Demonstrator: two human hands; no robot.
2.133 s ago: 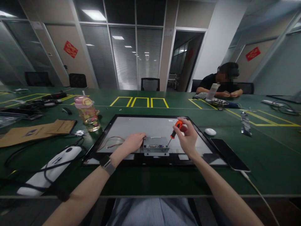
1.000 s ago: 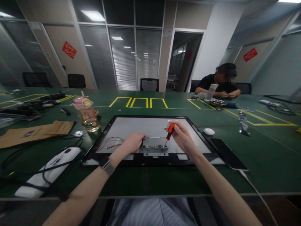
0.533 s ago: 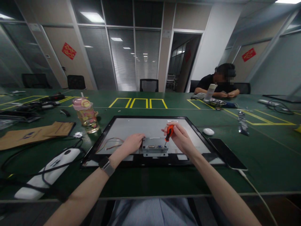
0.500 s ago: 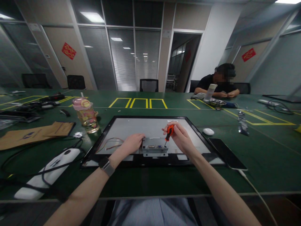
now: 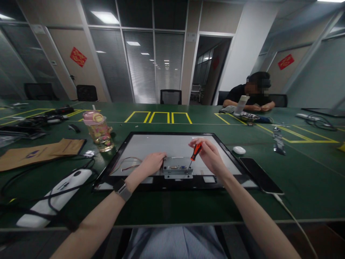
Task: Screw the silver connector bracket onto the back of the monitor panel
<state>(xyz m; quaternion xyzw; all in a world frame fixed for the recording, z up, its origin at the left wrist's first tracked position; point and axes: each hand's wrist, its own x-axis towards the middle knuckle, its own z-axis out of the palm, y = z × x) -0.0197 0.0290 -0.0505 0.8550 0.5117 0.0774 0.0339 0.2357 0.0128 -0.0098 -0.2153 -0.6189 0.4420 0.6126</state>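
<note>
A display panel [image 5: 161,144] with a black frame lies back side up on the table. On its near edge sits a metal connector box [image 5: 175,162] with a blue video port and screws along its flange. My left hand [image 5: 153,163] grips the box at its left end; the fingertips are partly hidden behind it. In my right hand [image 5: 211,153] is an orange and black screwdriver [image 5: 196,151], held tilted. Its tip meets the right end of the box near a screw. Thin coloured wires [image 5: 130,163] lie on the panel left of my left hand.
Right of the panel lie a phone [image 5: 260,176] on a cable and a white earbud case [image 5: 239,150]. To the left are a pink-lided cup [image 5: 98,131], a brown paper bag [image 5: 40,153] and a white power strip [image 5: 56,198] with black cables. A person [image 5: 250,91] sits across the table.
The screwdriver handle has shifted slightly right and tilts a little more, and my right fingers have changed position on it. My left hand stays on the box.
</note>
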